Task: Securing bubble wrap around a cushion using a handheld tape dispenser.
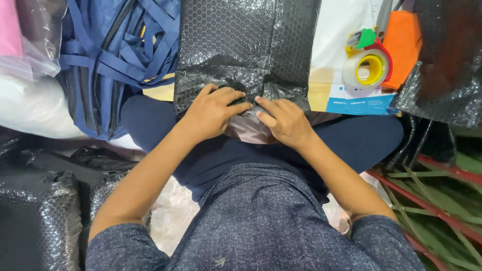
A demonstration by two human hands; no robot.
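left hand (213,111): palm down, fingers curled, pinching the crumpled near edge of the black bubble-wrap sheet (241,45); thumb and fingertips closed on the wrap
right hand (283,120): palm down, fingers fairly flat and together, pressing the same edge at 3 o'clock of the left hand; fingertips of the two hands almost touching; cannot tell if it grips or only presses
hands count: 2, both the person's own
black bubble-wrap sheet: 1 in hand, runs from the hands toward 12 o'clock, over the lap and the board beyond; its near edge is bunched under both hands
under the edge: 1 glossy pinkish-brown thing (248,131) shows at 6 o'clock of the hands, mostly hidden
lap: crossed legs in dark blue trousers (211,160), directly under the hands
tape dispenser (369,60): 1, red and green with a clear tape roll, at 2 o'clock, well apart from the hands
white printed sheet (346,30): 1, under the dispenser
orange cloth (404,45): 1, just beside the dispenser at 3 o'clock of it
blue strap bundle (115,55): 1 heap, at 10 o'clock
more black bubble wrap: 1 piece at 2 o'clock far right (447,65), 1 at 8 o'clock (35,221)
green and red straps (442,195): several, at 4 o'clock, count unclear
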